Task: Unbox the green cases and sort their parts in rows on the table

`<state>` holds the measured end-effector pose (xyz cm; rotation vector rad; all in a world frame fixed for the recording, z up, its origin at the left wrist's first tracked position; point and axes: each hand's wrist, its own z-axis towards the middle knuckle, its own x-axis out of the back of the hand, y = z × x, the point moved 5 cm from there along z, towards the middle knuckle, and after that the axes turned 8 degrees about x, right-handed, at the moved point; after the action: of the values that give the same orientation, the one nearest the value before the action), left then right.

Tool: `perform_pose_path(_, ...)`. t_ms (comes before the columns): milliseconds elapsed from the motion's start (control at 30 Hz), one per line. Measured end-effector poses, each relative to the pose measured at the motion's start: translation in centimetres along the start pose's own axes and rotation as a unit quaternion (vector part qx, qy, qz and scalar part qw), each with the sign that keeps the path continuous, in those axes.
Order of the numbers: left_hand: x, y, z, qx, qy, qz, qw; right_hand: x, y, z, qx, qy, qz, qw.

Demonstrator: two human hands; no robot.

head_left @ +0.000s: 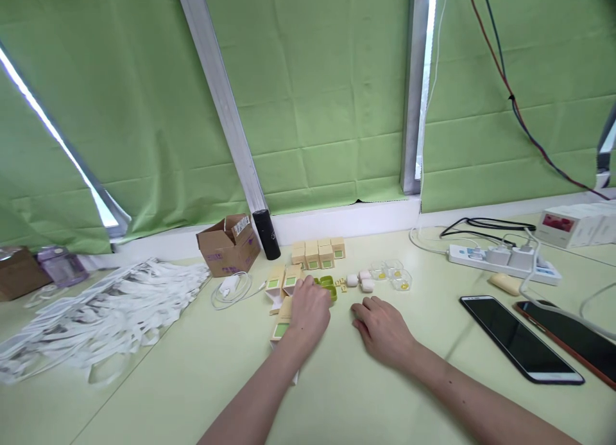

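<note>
My left hand point(308, 311), fingers curled down, is among small cream boxes with green panels; whatever its fingertips may hold is hidden beneath it. One cream box point(292, 279) is just behind it, and another point(281, 330) lies along its wrist side. Olive-green small cups point(327, 283) sit right beyond its knuckles. My right hand point(382, 326) rests on the table with loosely bent fingers apart, nothing visible in them. In front of it are small white cylindrical pieces point(367, 285), tiny yellow pieces point(343, 283) and clear containers with yellow centres point(400, 279).
More cream boxes point(312, 255) stand in rows at the back. A cardboard box point(229, 246), black bottle point(266, 234) and coiled charger cable point(231, 288) are left of them. White straps point(120, 310) cover the left side. Phones point(522, 339) and a power strip point(503, 260) lie right.
</note>
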<state>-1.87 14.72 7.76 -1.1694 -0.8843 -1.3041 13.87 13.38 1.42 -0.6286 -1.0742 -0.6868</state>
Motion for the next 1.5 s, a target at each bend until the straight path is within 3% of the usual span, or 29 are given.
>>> perform_pose_path(433,-2.2,0.0,1.9,0.028,-0.039,0.027,0.998,-0.6,-0.4,2.5,-0.023,-0.098,-0.038,0.994)
perform_pose_path(867,-1.7,-0.3,1.4,0.034,-0.027,0.025,0.999,-1.2,-0.4,3.9,-0.051,-0.12,-0.048,0.99)
perform_pose_path(1167,0.7,-3.8,2.7,0.067,0.002,0.03,0.997,-0.9,-0.7,4.0,-0.034,-0.138,-0.047,0.989)
perform_pose_path(1500,0.1,-4.8,3.3,0.067,-0.002,0.023,0.997,-1.3,-1.3,6.5,-0.034,-0.172,-0.054,0.983)
